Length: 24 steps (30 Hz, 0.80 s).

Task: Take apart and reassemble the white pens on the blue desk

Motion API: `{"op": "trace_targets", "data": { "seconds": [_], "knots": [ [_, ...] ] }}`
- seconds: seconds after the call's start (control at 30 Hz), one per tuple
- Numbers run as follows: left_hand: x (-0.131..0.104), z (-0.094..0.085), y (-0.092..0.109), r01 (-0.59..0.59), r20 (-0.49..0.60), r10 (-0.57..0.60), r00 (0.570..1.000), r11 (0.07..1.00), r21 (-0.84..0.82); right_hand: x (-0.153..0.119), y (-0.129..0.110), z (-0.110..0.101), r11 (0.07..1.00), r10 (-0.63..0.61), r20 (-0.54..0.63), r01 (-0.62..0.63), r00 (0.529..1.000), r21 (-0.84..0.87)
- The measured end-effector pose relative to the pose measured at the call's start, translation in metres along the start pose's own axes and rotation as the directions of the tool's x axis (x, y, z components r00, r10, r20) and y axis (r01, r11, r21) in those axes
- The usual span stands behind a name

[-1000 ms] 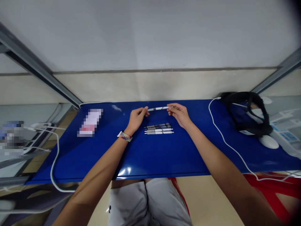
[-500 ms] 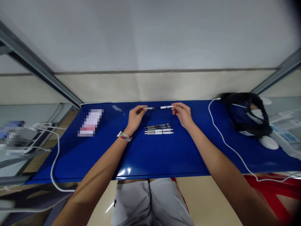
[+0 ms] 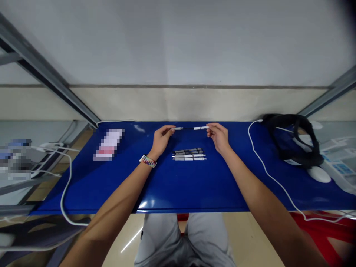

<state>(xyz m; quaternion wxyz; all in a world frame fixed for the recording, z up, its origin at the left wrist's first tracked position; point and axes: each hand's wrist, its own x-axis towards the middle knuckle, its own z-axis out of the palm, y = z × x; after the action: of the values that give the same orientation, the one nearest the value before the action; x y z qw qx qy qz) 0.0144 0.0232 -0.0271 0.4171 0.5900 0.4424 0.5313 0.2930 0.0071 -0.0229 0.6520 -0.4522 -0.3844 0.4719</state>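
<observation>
A pen is held level above the far part of the blue table, split into two sections. My left hand (image 3: 162, 139) pinches its grey grip section (image 3: 179, 128) by the tip end. The fingers of my right hand (image 3: 218, 136) are closed on the outer end of its white barrel (image 3: 200, 128). A thin dark stretch, apparently the refill (image 3: 188, 128), shows between the two sections. Below, several pens lie side by side, tips to the left: dark pens (image 3: 189, 151) at the back and white-and-grey pens (image 3: 191, 157) in front.
The blue table (image 3: 189, 189) backs onto a wall. A blurred-out pink and white item (image 3: 109, 142) lies on the left. At right are a black headset-like band (image 3: 294, 141), a white cable (image 3: 264, 163) and a clear plastic box (image 3: 340, 163). Another white cable (image 3: 65, 193) hangs at the left edge.
My right hand has moved slightly right, away from the left. The dark stretch between the grip section and the white barrel is longer. The camera view has shifted a little.
</observation>
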Motion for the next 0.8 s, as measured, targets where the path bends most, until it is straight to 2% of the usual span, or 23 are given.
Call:
{"op": "trace_targets", "data": {
  "seconds": [0.37,0.8],
  "knots": [
    [0.0017,0.0009,0.0012,-0.004,0.008,0.004,1.000,1.000,0.020,0.0037,-0.0003,-0.0033,0.998,-0.046,-0.076,0.042,0.996,-0.045],
    [-0.0002,0.0019,0.0070,-0.016,0.007,0.015,1.000,0.998,0.060,0.0044,-0.0012,-0.0050,0.999,-0.053,-0.094,0.052,0.994,-0.011]
  ]
}}
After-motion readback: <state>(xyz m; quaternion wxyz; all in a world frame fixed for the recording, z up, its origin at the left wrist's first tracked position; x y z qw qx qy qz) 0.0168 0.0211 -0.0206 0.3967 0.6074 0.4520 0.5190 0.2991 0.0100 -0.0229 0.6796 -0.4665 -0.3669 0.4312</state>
